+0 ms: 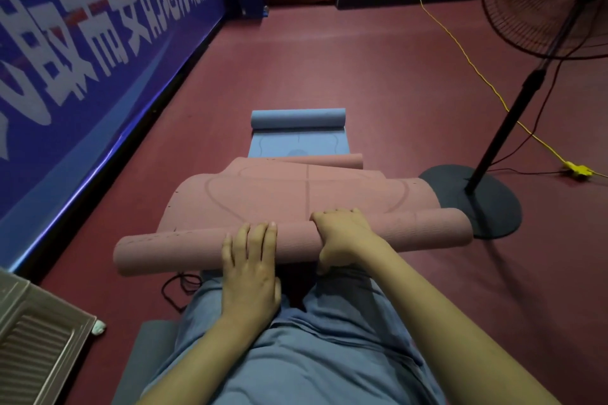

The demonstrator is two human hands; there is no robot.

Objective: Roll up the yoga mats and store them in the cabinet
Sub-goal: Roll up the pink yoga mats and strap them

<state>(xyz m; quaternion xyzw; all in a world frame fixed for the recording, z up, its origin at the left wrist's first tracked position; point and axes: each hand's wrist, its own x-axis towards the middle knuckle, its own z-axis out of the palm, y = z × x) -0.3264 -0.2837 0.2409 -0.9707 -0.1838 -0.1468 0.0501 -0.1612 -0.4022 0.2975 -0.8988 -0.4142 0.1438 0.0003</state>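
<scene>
A: Report hand positions.

B: The left hand lay flat on top of the rolled portion of the pink yoga mat, fingers straight and together, pressing down on the roll. The right hand gripped the same roll just beside the left, fingers curled over its far side and thumb tucked under the near side.

A: Condition of the mat?

B: Partly rolled. The roll ran crosswise in front of the person's lap, and the unrolled remainder extended away from it along the dark red floor. Its far end appeared to curl up slightly, though the view there was not clear enough to confirm.

A: Adjacent items?

B: A blue yoga mat lay beyond the pink one, its far end rolled, its flat section meeting the pink mat's far edge. A grey mat lay under the person on the left. A standing fan stood to the right, its round base touching or just under the pink mat's right edge. A yellow cable crossed the floor behind it. A blue banner ran along the left side, and a slatted grey panel showed at lower left.
</scene>
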